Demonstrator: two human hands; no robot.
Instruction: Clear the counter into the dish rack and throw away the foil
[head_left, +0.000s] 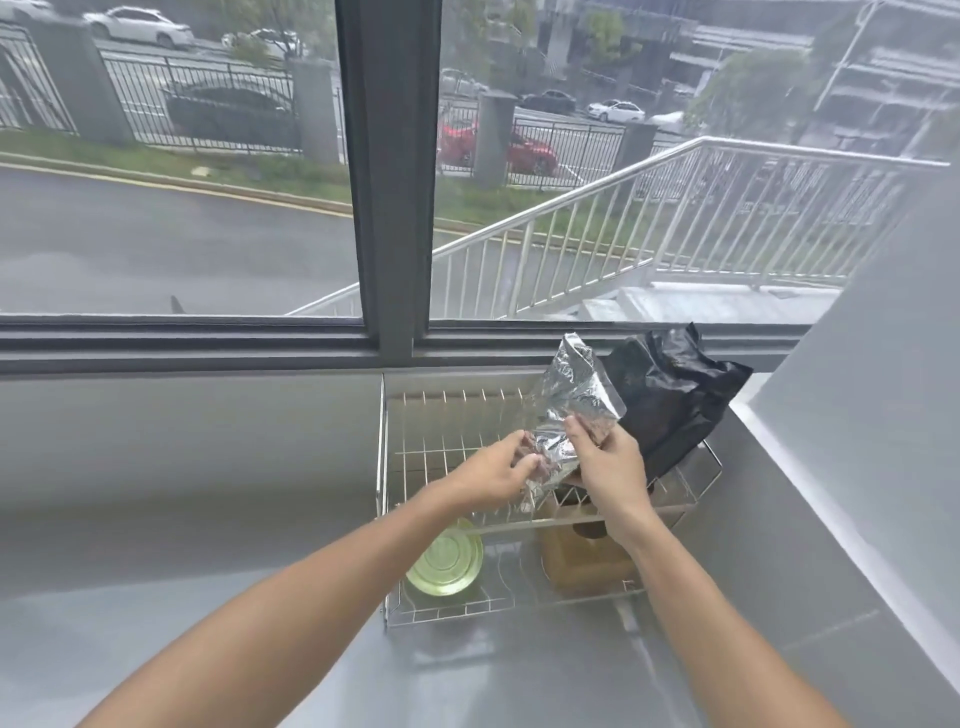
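A crinkled sheet of silver foil (574, 389) is held up above the wire dish rack (415, 447) on the grey counter. My left hand (493, 470) pinches the foil's lower left part. My right hand (608, 462) grips its lower right part. Both hands are over the middle of the rack. A pale green plate (445, 564) leans in the rack's near left slot. A brown wooden block-like item (582, 561) sits in the rack's near right part, partly hidden by my right wrist. A black plastic bag (670, 400) stands at the rack's far right corner, just behind the foil.
The grey counter (182, 493) stretches left of the rack and toward me. A window sill and dark window frame (389, 208) run along the back. A grey wall (883, 415) slants in at the right, close to the bag.
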